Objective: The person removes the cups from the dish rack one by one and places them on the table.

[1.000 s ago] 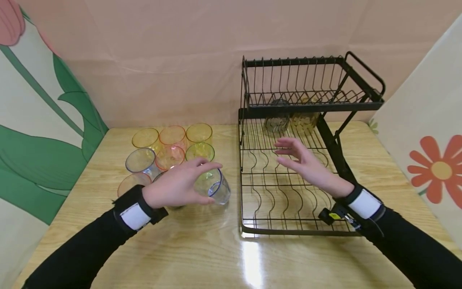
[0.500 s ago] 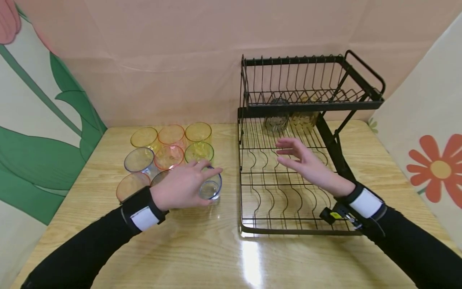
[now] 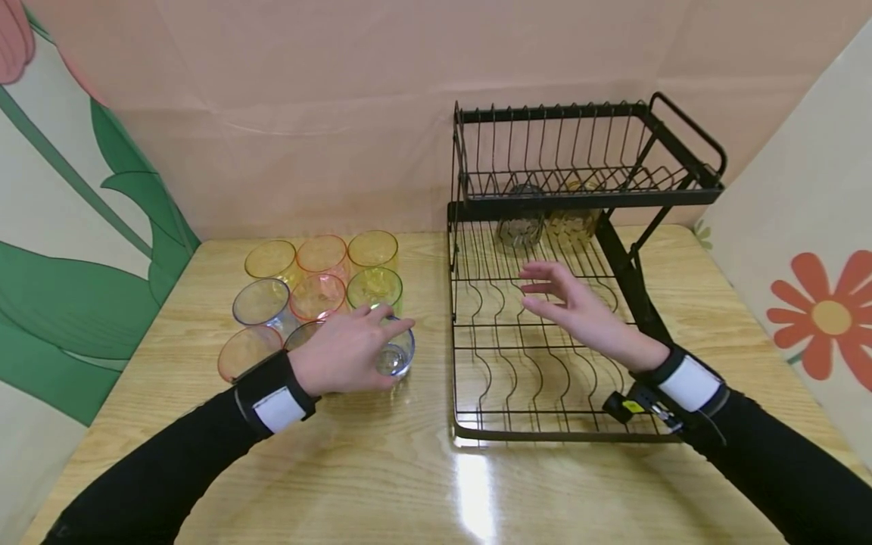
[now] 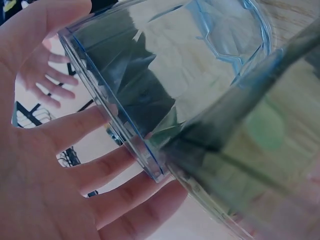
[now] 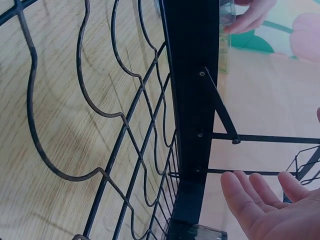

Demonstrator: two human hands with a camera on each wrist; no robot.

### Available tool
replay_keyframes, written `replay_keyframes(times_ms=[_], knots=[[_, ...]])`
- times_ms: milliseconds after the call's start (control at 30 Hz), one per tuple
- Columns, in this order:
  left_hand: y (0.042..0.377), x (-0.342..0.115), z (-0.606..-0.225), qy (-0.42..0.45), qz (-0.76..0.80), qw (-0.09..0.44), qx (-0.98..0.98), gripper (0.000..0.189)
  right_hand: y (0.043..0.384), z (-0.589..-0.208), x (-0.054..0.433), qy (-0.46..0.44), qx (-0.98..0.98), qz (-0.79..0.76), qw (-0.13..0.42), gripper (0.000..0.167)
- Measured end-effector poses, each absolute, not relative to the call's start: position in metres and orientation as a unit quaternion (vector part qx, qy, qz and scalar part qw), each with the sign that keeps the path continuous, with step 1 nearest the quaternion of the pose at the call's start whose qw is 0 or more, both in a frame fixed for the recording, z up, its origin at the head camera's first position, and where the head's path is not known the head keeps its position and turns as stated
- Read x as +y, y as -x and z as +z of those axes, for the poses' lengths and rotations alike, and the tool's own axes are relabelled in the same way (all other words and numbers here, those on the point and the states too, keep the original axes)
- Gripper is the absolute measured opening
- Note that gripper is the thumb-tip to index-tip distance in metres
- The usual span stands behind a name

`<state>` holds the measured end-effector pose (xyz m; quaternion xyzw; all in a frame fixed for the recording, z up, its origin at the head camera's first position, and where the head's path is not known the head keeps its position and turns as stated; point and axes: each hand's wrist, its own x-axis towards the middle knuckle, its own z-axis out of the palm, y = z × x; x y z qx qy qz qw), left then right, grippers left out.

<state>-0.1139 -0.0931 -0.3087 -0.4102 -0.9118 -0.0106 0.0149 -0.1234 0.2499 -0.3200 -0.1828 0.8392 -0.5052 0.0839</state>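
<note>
A clear drinking glass with a blue rim stands at the front right of a cluster of glasses. My left hand grips it near the rim, thumb on the near side and fingers across the far side. In the left wrist view, fingertips and thumb lie along the edge of the glass. Part of the glass is hidden behind the hand. My right hand hovers over the lower tier of a black wire dish rack, fingers spread and slightly bent, holding nothing.
Several coloured glasses crowd around the left hand, including a green-rimmed glass, an orange glass and a blue-rimmed one. A grey glass and a yellowish glass sit at the back of the rack's lower tier.
The blue-rimmed glass in my left hand has gone from tilted to upright and shifted left, closer to the other glasses. My right hand has stayed in place.
</note>
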Motion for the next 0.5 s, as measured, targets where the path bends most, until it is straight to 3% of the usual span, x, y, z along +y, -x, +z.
replay_keyframes(times_ms=[167,500], knots=[[0.1129,-0.0932,-0.3066,0.396,-0.006,0.005,-0.918,0.078,0.1236,-0.3198,0.2493,0.184,0.841,-0.503,0.081,0.056],[0.1127,-0.0957,-0.3067,0.398,-0.013,0.034,-0.916,0.066,0.1224,-0.3196,0.2504,0.185,0.838,-0.507,0.085,0.055]])
